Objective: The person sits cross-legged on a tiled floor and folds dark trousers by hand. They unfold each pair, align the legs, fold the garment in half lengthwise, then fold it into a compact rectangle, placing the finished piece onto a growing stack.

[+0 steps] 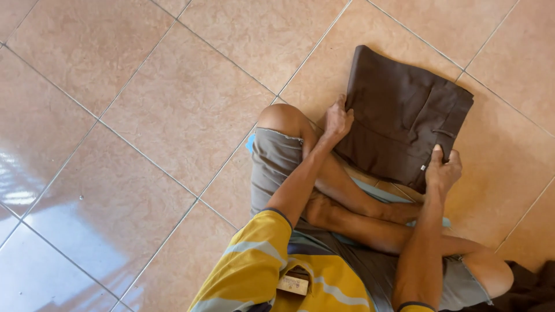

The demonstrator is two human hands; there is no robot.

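**Folding brown shorts on the tile floor, looks about halfway**

Yellow striped shirt (260, 260) fills the bottom of the view, with a small tan tag (293, 283) hanging off it, and crossed bare legs in grey shorts (277, 159) just beyond. The person is sitting on the tiled floor (144, 115), and the brown garment (399, 115) lies flat on it at about 1 o'clock from their knees, already folded into a squarish packet with the waistband and belt loops toward 3 o'clock.

Left hand (337, 121) has its grip closed on the packet's near-left edge, around 9 o'clock of the cloth. Right hand (442, 170) is pinching the near-right corner at about 5 o'clock, thumb on top.

My guess: this is mid-fold, squaring up edges. The next fold would need both pinches kept firm and lifted together so the layers don't slide apart. A dark cloth heap (529, 286) sits way over at 4 o'clock, apart from all this.
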